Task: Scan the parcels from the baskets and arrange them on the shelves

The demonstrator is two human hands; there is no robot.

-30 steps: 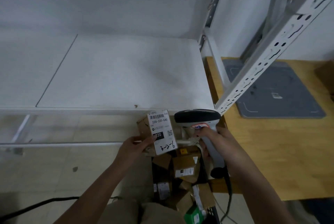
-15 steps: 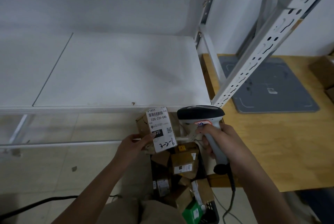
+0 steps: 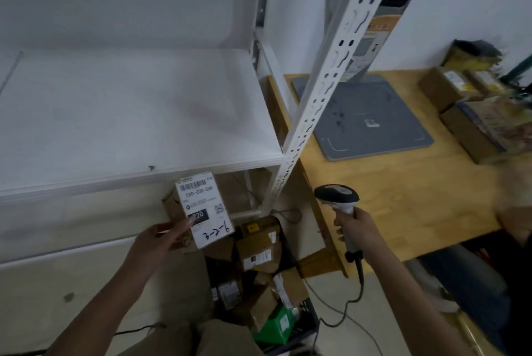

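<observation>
Shelf board (image 3: pixel 129 114), white, is taken as the reference. Below its front edge, toward the right end, the left hand (image 3: pixel 161 240) is seen gripping a brown parcel (image 3: pixel 198 212): the thumb is laid across the white label (image 3: pixel 201 197), and the fingers are hidden behind the box. The parcel is held tilted, label upward, its top meeting the shelf's front edge in the view. Beneath the shelf's right end, a dark basket (image 3: pixel 312 318) is filled with further parcels (image 3: pixel 259 252). At the shelf's right front corner a perforated upright (image 3: pixel 311 114) is fixed. Right of the shelf, a handheld scanner (image 3: pixel 339 200) is gripped by the right hand (image 3: pixel 357 229), fingers curled round the handle, well apart from the parcel. Farther right of the shelf, a wooden table (image 3: pixel 403 188) bears a grey pad (image 3: pixel 374 125) and several boxes (image 3: pixel 449 88).
</observation>
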